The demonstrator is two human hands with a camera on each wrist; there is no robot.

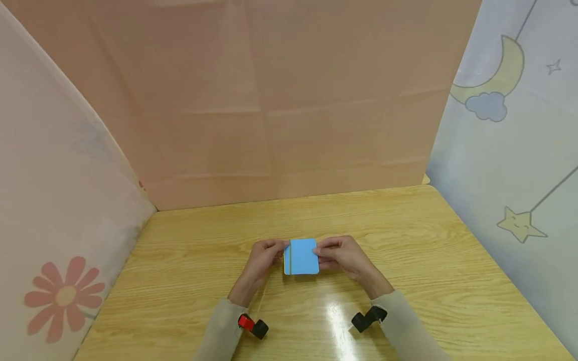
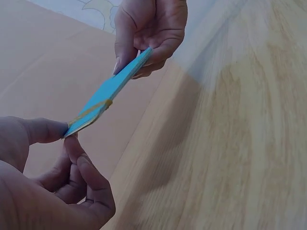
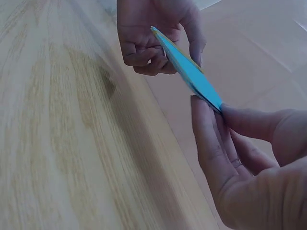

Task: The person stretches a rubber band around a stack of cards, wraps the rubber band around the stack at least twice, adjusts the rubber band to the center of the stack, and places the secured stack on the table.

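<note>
Between my two hands is a small light-blue notebook (image 1: 304,256) with rounded corners, held above the table. A yellowish elastic band (image 1: 291,256) runs across its cover near the left edge and wraps over its side. My left hand (image 1: 263,258) pinches the left edge between thumb and forefinger, its other fingers curled below. On the opposite edge, my right hand (image 1: 345,256) grips with the thumb on the cover and the fingers underneath. Both wrist views show the notebook (image 2: 108,91) almost edge-on and tilted, thin, with its underside mostly hidden.
A wood-grain table (image 1: 388,230) lies below, with the shadow of the hands on it. An orange-pink cloth (image 1: 280,100) hangs behind its far edge. Printed cloths stand at the left (image 1: 54,200) and right (image 1: 496,160). Each wrist wears a dark camera strap.
</note>
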